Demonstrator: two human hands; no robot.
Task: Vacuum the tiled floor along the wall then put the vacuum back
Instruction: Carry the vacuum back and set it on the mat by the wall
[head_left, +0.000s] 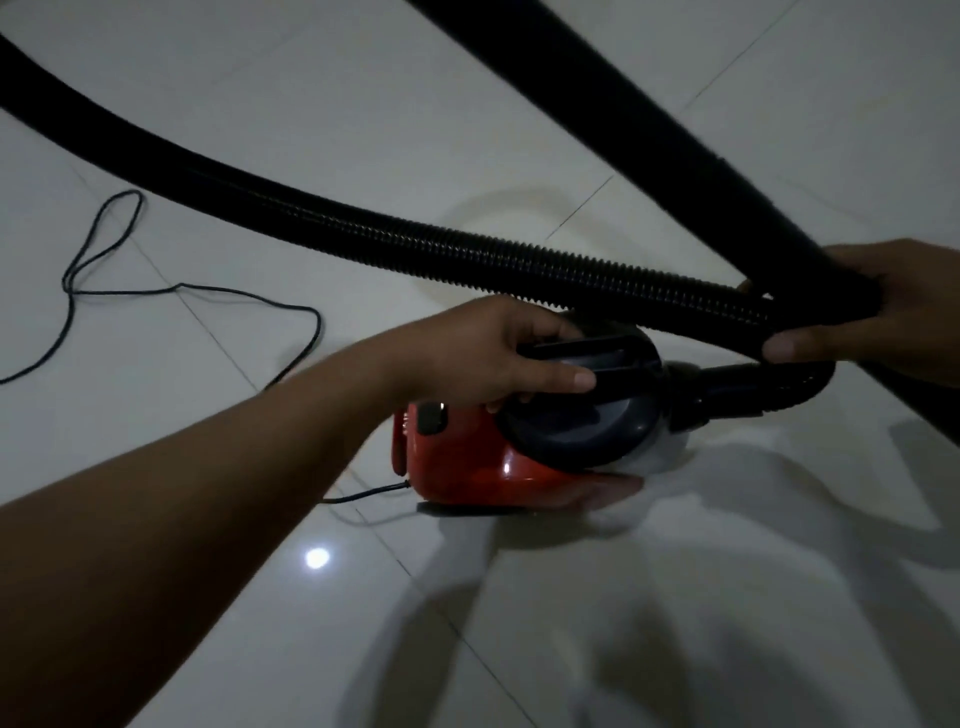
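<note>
A small red vacuum cleaner (467, 467) with a dark grey top sits on the white tiled floor (311, 130) at the centre. My left hand (498, 353) is closed around the black carry handle (587, 353) on its top. A black ribbed hose (415, 239) leaves the vacuum's front, loops round at the right and arcs away to the upper left. My right hand (883, 312) grips the black rigid tube (649, 130) together with the hose where they cross at the right edge. The tube runs up toward the top of the view.
A thin black power cord (182, 288) leaves the rear of the vacuum and lies in loose loops on the tiles at the left. A bright light reflection (317, 558) shows on the glossy floor. Shadows fall across the lower right tiles.
</note>
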